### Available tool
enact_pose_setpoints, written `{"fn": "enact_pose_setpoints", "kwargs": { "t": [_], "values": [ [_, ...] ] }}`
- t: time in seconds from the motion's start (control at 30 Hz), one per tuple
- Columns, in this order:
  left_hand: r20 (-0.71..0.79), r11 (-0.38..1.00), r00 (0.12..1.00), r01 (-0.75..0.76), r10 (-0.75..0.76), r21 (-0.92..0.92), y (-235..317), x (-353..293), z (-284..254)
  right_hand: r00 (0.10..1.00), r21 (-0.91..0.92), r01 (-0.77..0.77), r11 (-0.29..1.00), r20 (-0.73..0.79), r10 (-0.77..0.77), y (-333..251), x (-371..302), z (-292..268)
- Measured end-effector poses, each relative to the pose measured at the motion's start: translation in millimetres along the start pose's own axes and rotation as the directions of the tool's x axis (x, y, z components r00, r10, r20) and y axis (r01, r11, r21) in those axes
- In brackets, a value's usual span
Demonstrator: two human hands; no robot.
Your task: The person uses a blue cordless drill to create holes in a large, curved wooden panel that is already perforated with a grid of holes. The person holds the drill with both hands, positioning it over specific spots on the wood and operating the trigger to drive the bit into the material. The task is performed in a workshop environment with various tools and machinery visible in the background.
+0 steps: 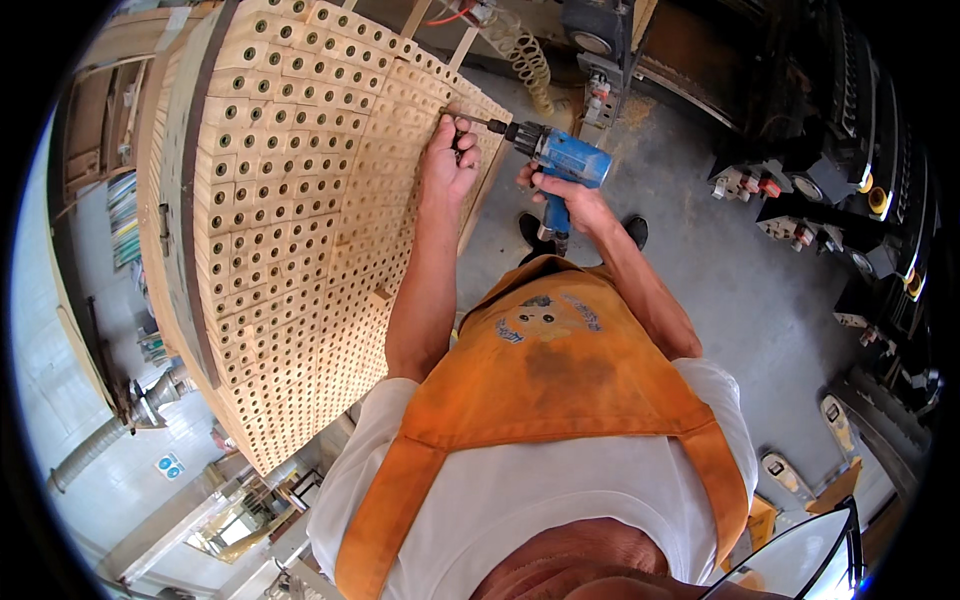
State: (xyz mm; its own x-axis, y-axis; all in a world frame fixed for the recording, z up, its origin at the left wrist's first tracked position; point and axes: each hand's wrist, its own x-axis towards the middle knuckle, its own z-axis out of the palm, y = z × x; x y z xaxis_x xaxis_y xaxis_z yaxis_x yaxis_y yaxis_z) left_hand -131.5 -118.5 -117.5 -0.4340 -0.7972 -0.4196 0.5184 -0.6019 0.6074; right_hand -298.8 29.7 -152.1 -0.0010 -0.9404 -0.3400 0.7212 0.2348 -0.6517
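My right hand is wrapped round the handle of a blue pistol-grip power driver. The driver's thin bit points left at a stack of pale wooden blocks, whose faces carry rows of round metal inserts set in holes. Close to the bit's tip, my left hand is closed against the upper right of the stack. Small dark metal pieces show between its curled fingers; their exact kind is hard to make out. Where the bit meets the wood is partly hidden by my fingertips.
A coiled pale air hose hangs beyond the driver. Dark machinery with gauges lines the right side. A dark upright bar edges the stack on the left. My shoes stand on the grey floor.
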Motion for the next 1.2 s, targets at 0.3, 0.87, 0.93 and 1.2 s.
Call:
{"fn": "enact_pose_setpoints", "kwargs": {
  "t": [0.3,0.87,0.93,1.2],
  "values": [
    [-0.111,0.974,0.969,0.214,-0.221,-0.066,-11,-13,-29,0.998,-0.044,0.067,0.997,-0.002,-0.067,9,3,7],
    [0.081,0.911,0.910,0.411,-0.407,-0.037,-36,-102,-46,0.998,-0.104,0.063,0.993,-0.011,-0.064,0,-7,-3],
    [0.032,0.951,0.950,0.310,-0.310,-0.009,-28,-88,-53,0.997,-0.132,0.072,0.989,0.010,-0.071,-4,-17,-8],
    [-0.076,0.991,0.988,0.137,-0.137,-0.002,13,-36,-18,0.999,-0.111,-0.004,0.994,0.053,0.010,-5,-42,-24]
  ]
}}
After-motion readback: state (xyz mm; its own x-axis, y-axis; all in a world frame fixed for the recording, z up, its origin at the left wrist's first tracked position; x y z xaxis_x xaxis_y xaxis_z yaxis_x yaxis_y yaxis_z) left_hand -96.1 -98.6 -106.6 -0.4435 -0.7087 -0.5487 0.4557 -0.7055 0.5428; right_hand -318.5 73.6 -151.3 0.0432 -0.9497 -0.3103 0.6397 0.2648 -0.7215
